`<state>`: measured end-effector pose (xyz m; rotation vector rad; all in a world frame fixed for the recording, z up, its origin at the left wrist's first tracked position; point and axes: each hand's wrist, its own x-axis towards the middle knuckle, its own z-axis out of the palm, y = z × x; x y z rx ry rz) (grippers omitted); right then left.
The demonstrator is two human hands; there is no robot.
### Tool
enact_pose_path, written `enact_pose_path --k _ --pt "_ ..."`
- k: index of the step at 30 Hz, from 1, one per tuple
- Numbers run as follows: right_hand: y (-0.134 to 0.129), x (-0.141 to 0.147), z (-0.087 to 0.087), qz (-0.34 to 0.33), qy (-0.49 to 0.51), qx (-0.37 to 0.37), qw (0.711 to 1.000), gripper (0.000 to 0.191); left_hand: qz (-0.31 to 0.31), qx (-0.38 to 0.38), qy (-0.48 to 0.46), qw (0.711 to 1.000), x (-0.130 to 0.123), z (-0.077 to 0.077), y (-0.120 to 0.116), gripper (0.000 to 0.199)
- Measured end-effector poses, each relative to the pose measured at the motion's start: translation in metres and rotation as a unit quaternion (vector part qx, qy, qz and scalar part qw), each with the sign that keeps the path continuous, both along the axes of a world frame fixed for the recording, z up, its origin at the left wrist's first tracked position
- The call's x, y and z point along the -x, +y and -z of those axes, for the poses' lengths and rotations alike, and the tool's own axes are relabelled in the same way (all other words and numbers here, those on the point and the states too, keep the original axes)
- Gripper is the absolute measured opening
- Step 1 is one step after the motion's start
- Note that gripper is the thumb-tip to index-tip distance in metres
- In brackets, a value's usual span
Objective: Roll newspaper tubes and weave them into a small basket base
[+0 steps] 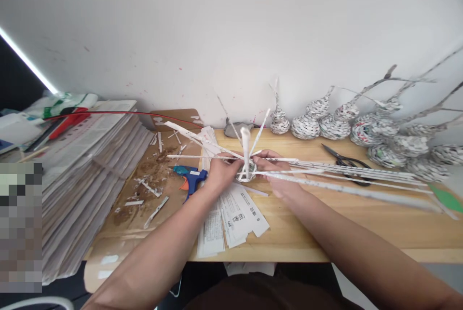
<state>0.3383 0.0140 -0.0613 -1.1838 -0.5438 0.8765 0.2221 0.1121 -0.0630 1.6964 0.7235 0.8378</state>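
A small round weave of rolled newspaper [247, 173] sits between my hands over the wooden table, with several paper tubes sticking out of it up and to the sides. My left hand [224, 171] closes on its left side. My right hand [278, 175] pinches the weave's right edge, where long paper tubes [347, 171] run off to the right. Some fingertips are hidden behind the tubes. Below the weave lie cut newspaper strips [237, 213]. A blue glue gun [193, 180] rests left of my left hand.
Black scissors [345, 163] lie on the right under the tubes. Several woven paper gourds [306, 127] stand along the wall, some with twigs. Piled newspapers [83, 180] fill the left side. Paper scraps [148, 187] litter a stained brown board [123, 223]. A green leaf shape [446, 198] is at far right.
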Motion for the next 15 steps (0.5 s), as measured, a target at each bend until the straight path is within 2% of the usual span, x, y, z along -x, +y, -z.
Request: enact_pose_path --k 8,15 --pt "0.0007 -0.0010 -0.0008 -0.046 0.117 0.020 0.992 0.023 -0.002 -0.043 0.001 0.999 0.0010 0.0075 0.0013 0.013" --pt "0.0005 0.0021 0.0010 -0.036 0.113 0.020 0.993 0.025 0.053 -0.067 -0.006 0.996 0.0005 0.0075 0.0005 0.014"
